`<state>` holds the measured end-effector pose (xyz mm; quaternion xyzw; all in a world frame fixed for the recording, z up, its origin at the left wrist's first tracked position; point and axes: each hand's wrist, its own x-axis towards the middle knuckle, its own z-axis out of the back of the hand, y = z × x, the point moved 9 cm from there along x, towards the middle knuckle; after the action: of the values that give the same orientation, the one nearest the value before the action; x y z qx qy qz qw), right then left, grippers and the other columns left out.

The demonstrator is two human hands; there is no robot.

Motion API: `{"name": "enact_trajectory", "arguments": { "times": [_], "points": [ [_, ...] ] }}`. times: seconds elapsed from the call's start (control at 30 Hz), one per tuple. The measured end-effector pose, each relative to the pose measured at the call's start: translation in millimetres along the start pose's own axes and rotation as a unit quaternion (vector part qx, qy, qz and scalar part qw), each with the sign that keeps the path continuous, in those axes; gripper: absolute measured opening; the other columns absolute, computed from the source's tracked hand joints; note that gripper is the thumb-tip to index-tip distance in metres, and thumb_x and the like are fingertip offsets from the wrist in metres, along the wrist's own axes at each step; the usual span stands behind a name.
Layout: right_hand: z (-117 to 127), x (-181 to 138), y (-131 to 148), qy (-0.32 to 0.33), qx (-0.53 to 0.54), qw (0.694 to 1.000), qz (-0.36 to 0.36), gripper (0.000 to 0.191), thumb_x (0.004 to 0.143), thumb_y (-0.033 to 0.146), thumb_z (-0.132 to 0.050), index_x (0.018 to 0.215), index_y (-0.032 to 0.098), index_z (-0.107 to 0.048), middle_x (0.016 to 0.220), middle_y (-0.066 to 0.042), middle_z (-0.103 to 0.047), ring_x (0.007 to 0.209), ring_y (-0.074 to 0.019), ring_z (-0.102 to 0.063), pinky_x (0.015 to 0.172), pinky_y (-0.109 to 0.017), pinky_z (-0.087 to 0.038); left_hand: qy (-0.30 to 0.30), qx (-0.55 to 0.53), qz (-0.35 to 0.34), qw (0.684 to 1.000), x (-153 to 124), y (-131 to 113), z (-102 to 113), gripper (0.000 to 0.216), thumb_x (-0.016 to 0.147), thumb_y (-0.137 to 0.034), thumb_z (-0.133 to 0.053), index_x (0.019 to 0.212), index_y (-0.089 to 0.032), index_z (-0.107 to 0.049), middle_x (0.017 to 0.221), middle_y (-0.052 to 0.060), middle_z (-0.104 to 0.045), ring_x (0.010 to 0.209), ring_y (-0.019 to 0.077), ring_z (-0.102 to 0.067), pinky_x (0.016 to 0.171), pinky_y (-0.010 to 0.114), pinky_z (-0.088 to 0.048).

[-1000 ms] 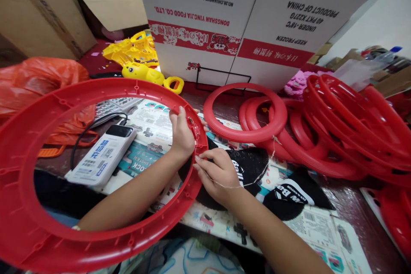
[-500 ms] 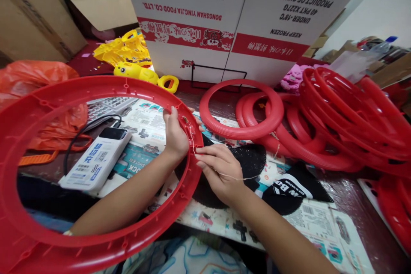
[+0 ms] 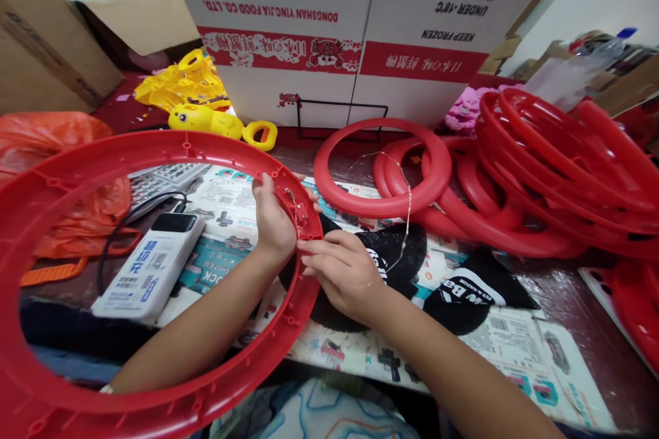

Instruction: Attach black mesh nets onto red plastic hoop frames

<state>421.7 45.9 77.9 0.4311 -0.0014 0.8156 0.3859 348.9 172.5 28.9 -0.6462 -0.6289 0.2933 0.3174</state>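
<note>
A large red plastic ring (image 3: 188,145), its hollow ribbed side facing me, spans the left half of the view. My left hand (image 3: 275,216) reaches through its opening and grips the right side of the rim, thumb on the inner edge and fingers behind. Inside the channel beside that hand lie small metal parts with thin wire. My right hand (image 3: 344,274) is closed at the rim just below, fingertips pinching a thin wire with tiny beads (image 3: 410,202). The loose length of this wire loops out over the smaller red ring (image 3: 381,208) and the black mesh cloth (image 3: 412,247).
A white power bank (image 3: 149,264) with a black cable lies left. More red rings (image 3: 556,164) are piled right. A yellow toy (image 3: 206,122) sits behind, near an orange bag (image 3: 56,144). A large white carton (image 3: 288,7) stands at the back, with a black cap (image 3: 478,295) nearer.
The loose wire has swung up and out over the smaller ring in an arc. My right hand has shifted slightly left along the rim; the left keeps its grip. The view has moved slightly.
</note>
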Motion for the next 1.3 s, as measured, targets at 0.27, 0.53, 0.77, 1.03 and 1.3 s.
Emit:
{"name": "enact_trajectory", "arguments": {
  "times": [0.27,0.53,0.77,1.03,1.3],
  "points": [
    [3.5,-3.1,9.2,-0.019,-0.075,0.996,0.041,0.011,0.097,0.017,-0.058,0.096,0.019,-0.069,0.113,-0.003,-0.075,0.089,-0.0191,-0.062,0.078,-0.034,-0.056,0.05,-0.015,0.002,0.999,-3.3,-10.7,-7.0,0.02,0.07,-0.031,-0.058,0.088,-0.022,-0.059,0.068,0.001,-0.066,0.071,0.0229,-0.07,0.064,0.034,-0.057],
    [6.2,-8.7,5.7,-0.041,-0.081,0.996,0.024,0.013,0.093,0.021,-0.062,0.103,0.021,-0.071,0.108,-0.008,-0.069,0.102,-0.0226,-0.057,0.086,-0.037,-0.055,0.07,-0.014,0.01,0.997,-5.1,-21.0,-11.5,0.021,0.066,-0.028,-0.056,0.085,-0.023,-0.062,0.066,0.004,-0.065,0.08,0.0289,-0.071,0.07,0.042,-0.058],
    [-1.0,-7.8,-5.5,-0.023,0.003,0.999,-0.038,0.016,0.096,0.026,-0.06,0.105,0.019,-0.071,0.115,-0.012,-0.061,0.104,-0.0219,-0.058,0.09,-0.041,-0.054,0.05,-0.026,-0.048,0.997,-2.6,-32.4,-8.9,0.025,0.068,-0.025,-0.056,0.092,-0.023,-0.063,0.07,0.003,-0.067,0.073,0.0247,-0.069,0.068,0.038,-0.057],
    [-9.8,-7.2,-6.9,0.006,0.01,0.998,-0.061,0.02,0.096,0.026,-0.059,0.108,0.021,-0.073,0.122,-0.013,-0.057,0.109,-0.0243,-0.055,0.092,-0.045,-0.053,0.026,-0.03,-0.089,0.995,-2.4,-37.3,-7.0,0.028,0.072,-0.029,-0.054,0.098,-0.024,-0.061,0.067,0.002,-0.062,0.067,0.022,-0.063,0.063,0.033,-0.053],
    [-14.6,-13.2,-20.9,-0.024,0.055,0.977,-0.206,0.016,0.094,0.031,-0.064,0.099,0.026,-0.078,0.135,-0.012,-0.045,0.128,-0.0289,-0.046,0.101,-0.05,-0.048,0.0,-0.039,-0.086,0.996,7.8,-34.8,2.2,0.021,0.073,-0.035,-0.051,0.086,-0.021,-0.06,0.069,0.003,-0.061,0.064,0.0191,-0.06,0.062,0.031,-0.05]
  ]
}}
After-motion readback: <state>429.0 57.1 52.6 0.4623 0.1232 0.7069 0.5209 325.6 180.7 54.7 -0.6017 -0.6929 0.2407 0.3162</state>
